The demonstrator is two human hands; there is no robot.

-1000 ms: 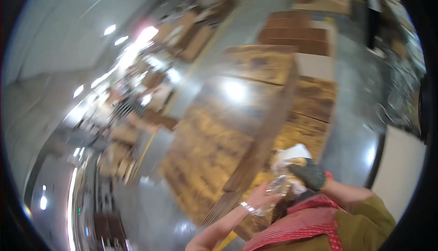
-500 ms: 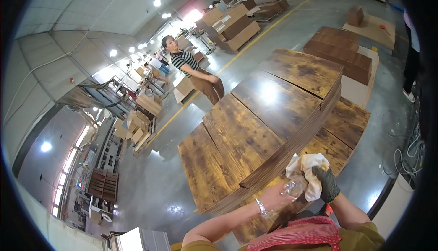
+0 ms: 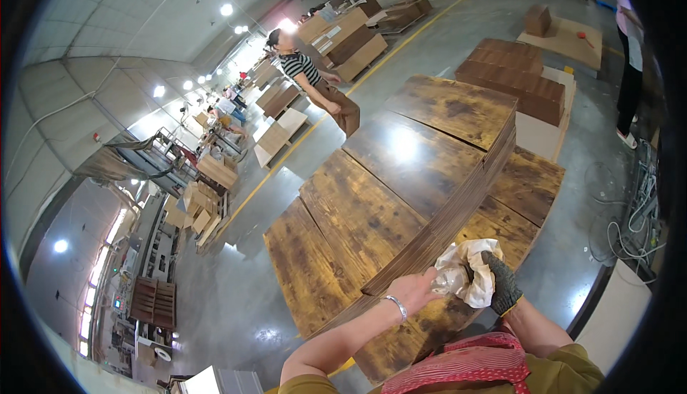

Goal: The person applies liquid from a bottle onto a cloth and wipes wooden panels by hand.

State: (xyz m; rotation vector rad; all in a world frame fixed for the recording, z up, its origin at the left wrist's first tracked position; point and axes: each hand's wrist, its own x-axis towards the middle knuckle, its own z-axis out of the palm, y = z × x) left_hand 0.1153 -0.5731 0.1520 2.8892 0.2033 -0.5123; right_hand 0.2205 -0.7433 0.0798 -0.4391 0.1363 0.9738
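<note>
My left hand [image 3: 413, 295], bare and with a silver bracelet at the wrist, has its fingers closed on crinkled clear plastic [image 3: 450, 279]. That plastic lies against a bunched white cloth [image 3: 478, 295]; where one ends and the other begins is hard to make out. My right hand [image 3: 502, 285], in a dark glove, grips the cloth from its right side. Both hands are over the lower layer of brown wood-grain boards [image 3: 422, 326], close to my body. Just beyond them rises a taller stack of wood-grain boards [image 3: 365, 204], several laid side by side.
A person in a striped top [image 3: 315, 83] stands beyond the stack, by a yellow floor line. Another person [image 3: 630, 65] is at the far right. Brown boxes [image 3: 512, 79] sit on a pallet behind the boards. Loose cables [image 3: 640, 226] lie on the floor at right.
The view has shifted, so the boards appear farther left. My left fingers have moved up against the cloth, with the plastic between. The person in stripes has turned and stepped sideways.
</note>
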